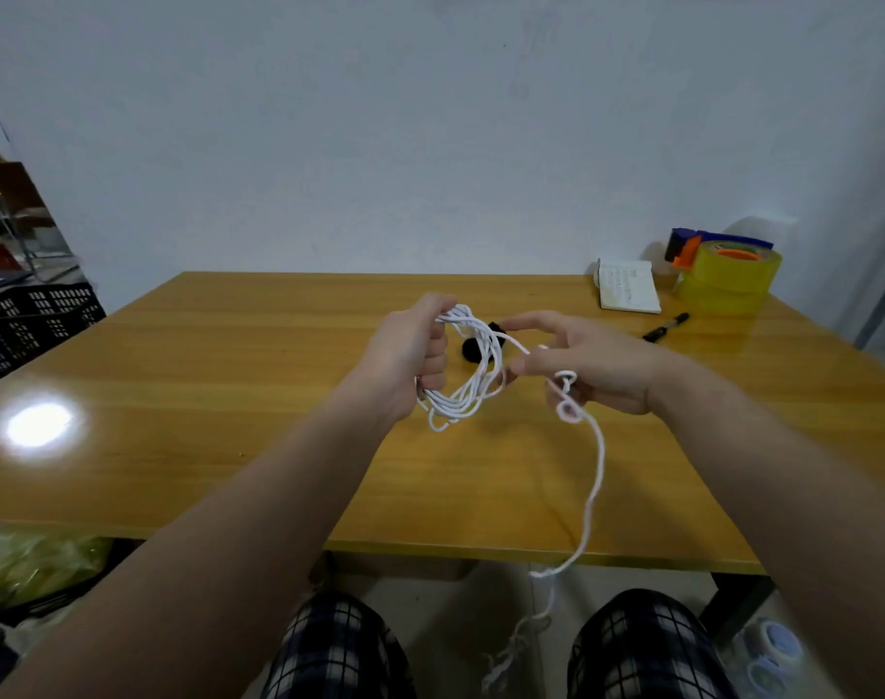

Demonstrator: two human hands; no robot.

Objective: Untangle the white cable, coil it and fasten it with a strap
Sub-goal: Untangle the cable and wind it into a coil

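The curled fingers (434,353) of the left hand (410,345) were closed round a loose oval coil of thin white cable (463,402), held above the glossy wooden table (229,396). One strand was gripped by the right hand (597,368), its kinked tail left dangling past the table edge. A black strap (473,348) lay on the table behind the coil.
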